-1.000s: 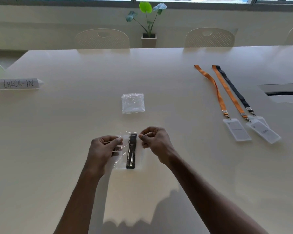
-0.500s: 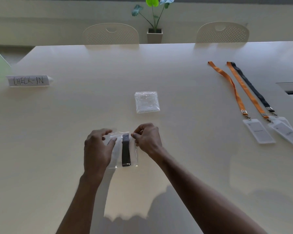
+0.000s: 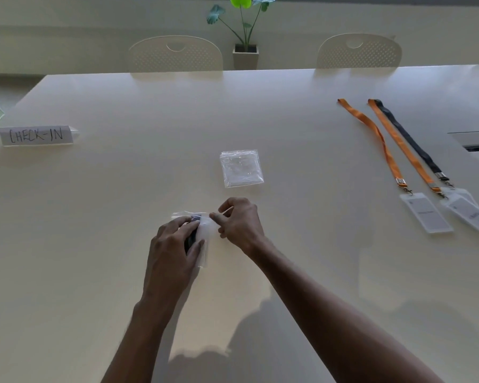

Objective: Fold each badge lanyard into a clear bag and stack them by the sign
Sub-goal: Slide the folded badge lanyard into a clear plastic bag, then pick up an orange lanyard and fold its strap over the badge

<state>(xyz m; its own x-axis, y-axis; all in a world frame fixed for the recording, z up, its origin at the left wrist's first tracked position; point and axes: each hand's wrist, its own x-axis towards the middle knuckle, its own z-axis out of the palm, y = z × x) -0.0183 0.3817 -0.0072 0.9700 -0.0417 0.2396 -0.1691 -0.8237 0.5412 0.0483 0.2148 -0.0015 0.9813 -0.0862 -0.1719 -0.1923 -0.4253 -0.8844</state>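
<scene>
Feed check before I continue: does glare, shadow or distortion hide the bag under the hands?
Head view: the clear plastic bag washes out against the pale table; the left hand covers most of the folded black lanyard; arm shadows fall nearer the camera; wide-angle stretches the near forearms.

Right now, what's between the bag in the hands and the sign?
Nothing; the head view shows bare table between the bag and the sign.

Left hand [image 3: 174, 244] holds clear bag [image 3: 206, 225], right hand [image 3: 239, 220] pinches it

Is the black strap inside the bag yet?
Inside: the black lanyard shows through the clear bag held by the left hand and right hand.
</scene>
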